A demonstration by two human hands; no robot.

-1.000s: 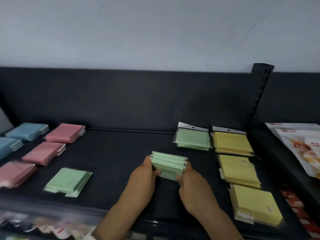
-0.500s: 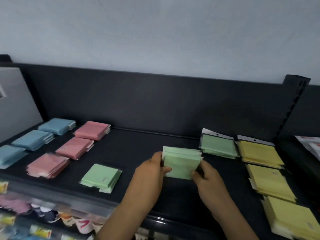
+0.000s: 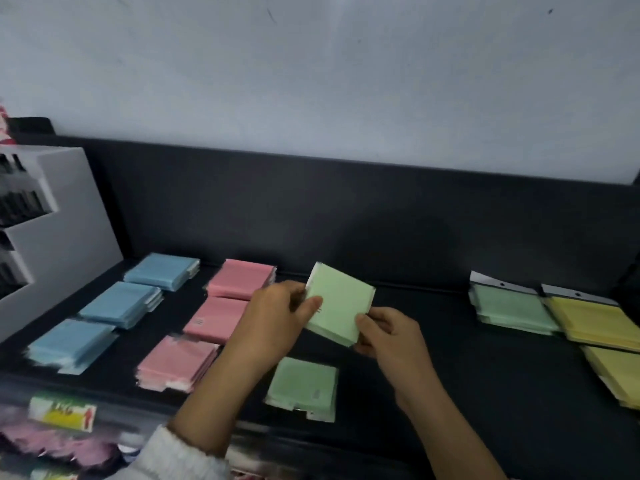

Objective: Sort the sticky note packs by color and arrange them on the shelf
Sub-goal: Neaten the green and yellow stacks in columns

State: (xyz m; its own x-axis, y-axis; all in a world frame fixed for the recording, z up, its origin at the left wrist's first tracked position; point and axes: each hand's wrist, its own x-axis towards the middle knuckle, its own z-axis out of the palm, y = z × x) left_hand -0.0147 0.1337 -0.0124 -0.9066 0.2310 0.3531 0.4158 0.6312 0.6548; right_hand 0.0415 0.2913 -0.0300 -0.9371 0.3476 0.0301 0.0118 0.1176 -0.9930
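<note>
Both hands are clamped on the pale green stack of sticky note packs [image 3: 341,303], which is tilted above the black shelf [image 3: 450,368] at frame centre and touches nothing else. The left hand [image 3: 277,320] pinches the stack's left edge, thumb on the face. The right hand [image 3: 388,334] pinches its lower right corner.

Layout:
- Blue pack piles [image 3: 119,304]: column at far left.
- Pink pack piles [image 3: 239,278]: next column.
- Yellow pack piles [image 3: 588,320]: right edge.
- Green is split: a flat green pack [image 3: 303,388] lies below the hands near the front edge, and a green pile with clear hang tab [image 3: 509,306] sits just beside the yellow.

Likely step: square the stack, then set it down in a green column. Can't tell which green spot is the target.

To do it well:
- Align the edges while both hands grip.
- Lower it flat, clear of the pink.
- Let go only once it rests, since the wrappers look slick and the stack could fan out.
</note>
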